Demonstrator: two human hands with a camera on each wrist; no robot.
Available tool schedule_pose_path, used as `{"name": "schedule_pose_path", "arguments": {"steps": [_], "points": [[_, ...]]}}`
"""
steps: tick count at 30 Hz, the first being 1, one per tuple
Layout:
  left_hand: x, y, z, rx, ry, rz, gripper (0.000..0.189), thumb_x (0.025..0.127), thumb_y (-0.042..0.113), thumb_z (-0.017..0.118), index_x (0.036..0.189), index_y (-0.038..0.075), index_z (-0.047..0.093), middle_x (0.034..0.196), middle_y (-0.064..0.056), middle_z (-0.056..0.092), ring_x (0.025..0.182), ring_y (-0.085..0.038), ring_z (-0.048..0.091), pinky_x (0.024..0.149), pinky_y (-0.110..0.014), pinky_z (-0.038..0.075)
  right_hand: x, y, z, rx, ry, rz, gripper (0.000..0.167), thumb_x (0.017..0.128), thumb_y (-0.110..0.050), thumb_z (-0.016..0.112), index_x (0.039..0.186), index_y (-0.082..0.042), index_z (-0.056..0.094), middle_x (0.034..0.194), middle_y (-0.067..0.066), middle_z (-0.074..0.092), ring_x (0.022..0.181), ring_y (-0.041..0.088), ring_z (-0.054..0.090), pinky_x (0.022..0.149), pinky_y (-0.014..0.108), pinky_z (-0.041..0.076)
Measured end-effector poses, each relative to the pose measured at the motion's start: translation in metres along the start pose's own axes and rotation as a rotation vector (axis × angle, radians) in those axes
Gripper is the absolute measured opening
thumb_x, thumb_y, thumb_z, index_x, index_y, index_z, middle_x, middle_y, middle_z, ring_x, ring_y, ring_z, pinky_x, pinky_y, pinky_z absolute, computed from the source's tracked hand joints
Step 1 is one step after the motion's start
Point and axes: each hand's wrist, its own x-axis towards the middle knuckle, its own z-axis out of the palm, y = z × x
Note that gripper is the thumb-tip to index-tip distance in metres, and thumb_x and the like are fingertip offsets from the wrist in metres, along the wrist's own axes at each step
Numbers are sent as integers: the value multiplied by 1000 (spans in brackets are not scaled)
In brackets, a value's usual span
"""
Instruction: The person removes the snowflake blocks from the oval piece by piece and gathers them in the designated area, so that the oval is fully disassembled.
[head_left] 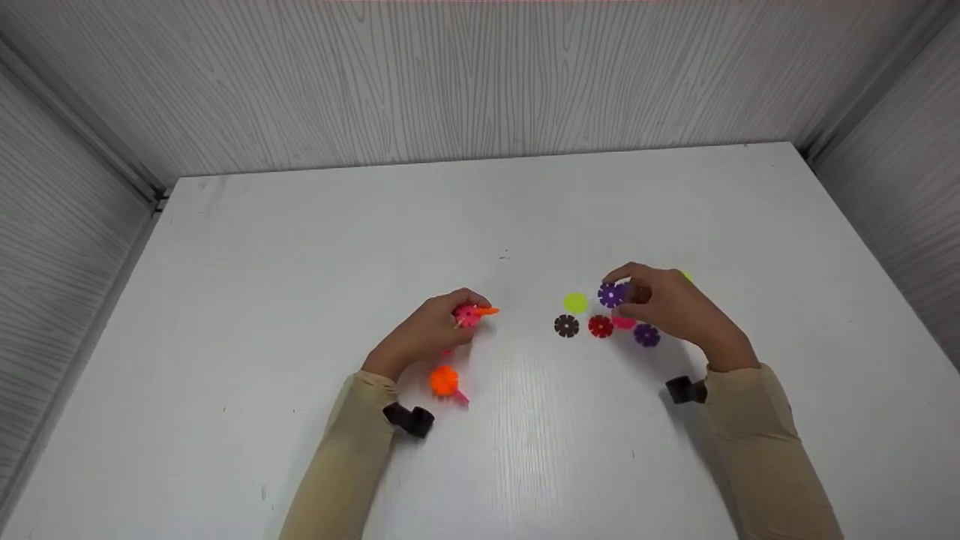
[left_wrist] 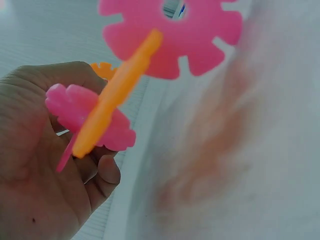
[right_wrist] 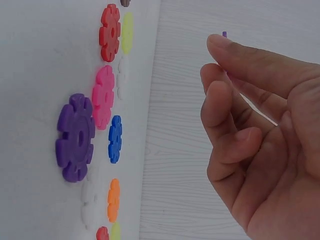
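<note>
The white table (head_left: pixel 330 240) is crossed from the near edge by two tan sleeves (head_left: pixel 341 457). The L hand (head_left: pixel 430 328) is drawn narrow, w/ a pink-and-orange joined piece (left_wrist: pixel 105 110) gripped btwn thumb & curled fingers, L of centre; in the L wrist view the orange part is seen edge-on against pink discs. The R hand (head_left: pixel 667 304) is likewise narrowed, w/ a purple disc (head_left: pixel 606 298) pinched at the tips over the loose discs; only its edge is shown in the R wrist view. By the L wrist cam (head_left: pixel 409 421) a 2nd joined piece (head_left: pixel 444 381), orange w/ a pink part, is left lying. Loose discs are spread under & beside the R hand: brown disc (head_left: pixel 566 321), red disc (head_left: pixel 600 322), yellow disc (head_left: pixel 575 302), pink disc (head_left: pixel 624 322), another purple one (head_left: pixel 646 339), plus blue disc (right_wrist: pixel 115 139) & orange disc (right_wrist: pixel 114 200). Poss. trouble: the purple disc could be dropped if its thin rim is pinched too lightly; the L-hand joints could be twisted or popped loose by uneven squeezing; the 2nd piece could be knocked by the cam if the L wrist is swung inward; loose discs could be scattered by low R-hand knuckles.
</note>
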Motion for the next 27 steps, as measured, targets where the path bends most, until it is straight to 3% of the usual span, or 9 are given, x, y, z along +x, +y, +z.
{"name": "schedule_pose_path", "arguments": {"steps": [8, 13, 19, 27], "points": [[0, -2, -1, 29, -20, 26, 39, 92, 9, 46, 128, 21, 53, 84, 0, 44, 72, -14, 38, 66, -27, 34, 0, 1, 8, 0, -109, 13, 37, 89, -10, 65, 125, -17, 59, 95, 7, 63, 71, 18, 56, 63, 29, 48], [0, -3, -1, 23, -21, 35, 37, 95, 14, 51, 132, 20, 49, 77, 0, 42, 69, -14, 38, 64, -26, 33, 1, 1, 14, -3, -170, 15, 36, 89, -14, 67, 123, -18, 60, 96, 6, 63, 68, 17, 56, 64, 29, 48], [1, -2, 1, 44, 14, 0, 45, 92, 25, 61, 133, 20, 44, 76, 0, 47, 68, -14, 41, 65, -27, 36, 2, 0, 18, -27, -209, -12, 35, 88, -12, 67, 122, -17, 61, 94, 6, 64, 71, 15, 59, 66, 28, 50], [2, -3, 2, 42, 45, 5, 40, 90, 27, 66, 124, 22, 45, 85, -1, 58, 64, -13, 42, 66, -27, 38, 1, -1, 23, -62, -231, -27, 35, 88, -12, 68, 122, -18, 62, 98, 5, 65, 83, 17, 59, 70, 27, 51]]}}
